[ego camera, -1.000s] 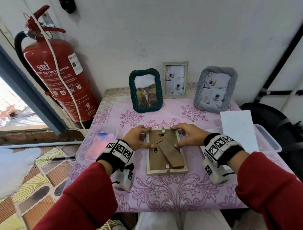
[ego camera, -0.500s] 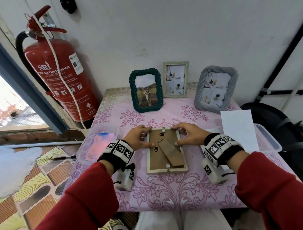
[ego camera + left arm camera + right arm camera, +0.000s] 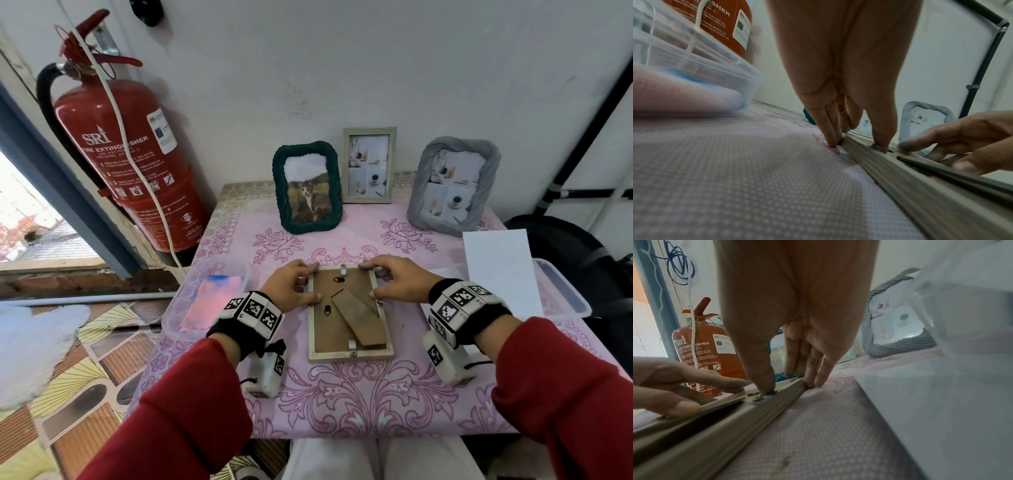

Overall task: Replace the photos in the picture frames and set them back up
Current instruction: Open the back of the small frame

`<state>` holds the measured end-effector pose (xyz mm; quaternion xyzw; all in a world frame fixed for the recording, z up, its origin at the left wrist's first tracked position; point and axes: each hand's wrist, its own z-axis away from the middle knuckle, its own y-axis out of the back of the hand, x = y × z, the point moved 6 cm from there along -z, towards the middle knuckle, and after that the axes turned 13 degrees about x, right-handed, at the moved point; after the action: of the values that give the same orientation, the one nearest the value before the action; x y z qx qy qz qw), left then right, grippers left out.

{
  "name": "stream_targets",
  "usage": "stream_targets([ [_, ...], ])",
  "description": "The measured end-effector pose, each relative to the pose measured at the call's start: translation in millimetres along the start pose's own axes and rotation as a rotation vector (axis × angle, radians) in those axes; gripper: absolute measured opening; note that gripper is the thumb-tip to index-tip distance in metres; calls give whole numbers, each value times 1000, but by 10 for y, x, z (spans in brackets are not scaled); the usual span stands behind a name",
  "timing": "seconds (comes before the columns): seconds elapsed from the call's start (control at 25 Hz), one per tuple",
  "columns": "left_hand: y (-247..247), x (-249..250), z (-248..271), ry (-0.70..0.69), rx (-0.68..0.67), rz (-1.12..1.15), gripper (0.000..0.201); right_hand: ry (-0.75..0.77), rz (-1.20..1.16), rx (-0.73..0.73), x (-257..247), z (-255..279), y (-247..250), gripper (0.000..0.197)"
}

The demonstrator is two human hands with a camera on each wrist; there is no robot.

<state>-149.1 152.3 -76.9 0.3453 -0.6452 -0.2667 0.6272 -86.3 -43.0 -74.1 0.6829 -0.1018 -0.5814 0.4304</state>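
Note:
A pale wooden picture frame (image 3: 329, 332) lies face down on the pink tablecloth, its brown backing and folded stand facing up. My left hand (image 3: 305, 284) holds its top left corner, thumb on the backing and fingers along the outer edge. My right hand (image 3: 387, 279) holds the top right corner the same way. In the left wrist view the left hand (image 3: 849, 129) pinches the frame (image 3: 900, 175) rail against the cloth. The right wrist view shows the right hand (image 3: 793, 378) with its thumb on a metal tab of the frame (image 3: 725, 426).
Three frames stand at the back: a green rope frame (image 3: 308, 188) with a cat photo, a small wooden frame (image 3: 369, 166) and a grey frame (image 3: 452, 185). Clear plastic containers sit left (image 3: 178, 305) and right (image 3: 568, 291); white paper (image 3: 496, 270) lies on the right one. A fire extinguisher (image 3: 126, 154) hangs at left.

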Motion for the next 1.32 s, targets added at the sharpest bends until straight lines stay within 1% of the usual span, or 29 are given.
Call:
stream_targets([
  [0.36, -10, -11, 33, 10, 22, 75, 60, -18, -67, 27, 7, 3, -11, 57],
  [0.52, -23, -9, 53, 23, 35, 113, 65, -21, -98, 33, -17, 31, -21, 59],
  [0.68, -65, -17, 77, 83, 27, 56, 68, -10, -183, 19, -60, 120, -41, 59],
  [0.76, -91, 5, 97, 107, -5, 75, 66, -30, -241, 65, -76, 165, -30, 56],
  [0.8, -90, 13, 103, 120, 3, 116, 62, -47, -228, 128, -61, 168, -6, 53],
  [0.84, -75, 3, 111, 154, 40, 186, 56, -70, -195, 201, -33, 172, 23, 49],
  [0.88, -56, -35, 122, 229, 101, 281, 49, -114, -178, 255, 7, 186, 40, 45],
  [0.92, -53, -90, 148, 323, 154, 360, 42, -181, -191, 275, 60, 209, 29, 41],
  [0.96, -69, -140, 189, 403, 178, 405, 35, -247, -223, 256, 107, 237, -13, 37],
  [1.0, -98, -171, 242, 447, 178, 421, 29, -295, -261, 223, 141, 275, -67, 34],
  [1.08, -157, -190, 332, 485, 175, 495, 26, -341, -323, 197, 158, 344, -126, 32],
  [1.2, -160, -199, 385, 526, 241, 607, 26, -347, -365, 221, 127, 387, -96, 32],
  [1.32, -131, -211, 341, 518, 243, 549, 23, -359, -369, 196, 117, 386, -86, 30],
])
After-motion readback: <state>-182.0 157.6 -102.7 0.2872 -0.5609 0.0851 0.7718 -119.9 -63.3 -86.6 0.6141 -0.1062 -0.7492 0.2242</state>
